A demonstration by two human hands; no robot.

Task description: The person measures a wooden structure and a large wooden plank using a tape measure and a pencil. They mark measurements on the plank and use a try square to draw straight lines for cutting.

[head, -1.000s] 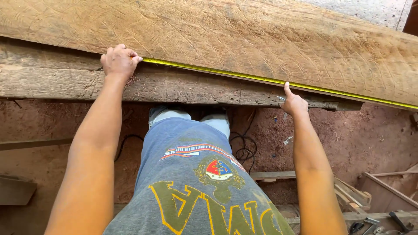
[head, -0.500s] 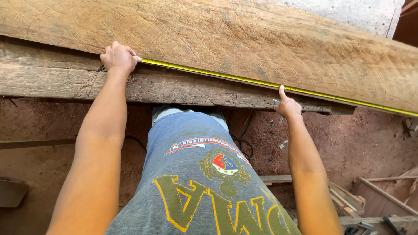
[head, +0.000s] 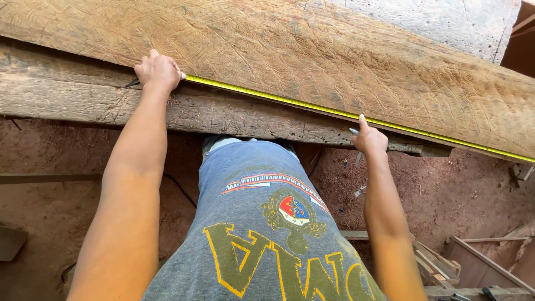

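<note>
Head view: left hand [head: 159, 69] hides tape measure [head: 356, 116] case

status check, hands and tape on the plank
Left hand pins the yellow tape measure to the plank. Right hand fingertip on tape. Nothing blocking.

My left hand [head: 159, 69] covered the near end of the yellow tape measure [head: 345, 114], so its case or hook could not be seen. The tape ran out of view at the right edge. A small pale object under my right hand [head: 369, 138] was too small to identify. The rough plank [head: 312, 61] was cut off at left, top and right. My feet were hidden below my grey shirt [head: 262, 223]. The scrap timber [head: 473, 262] at lower right was cropped.
</note>
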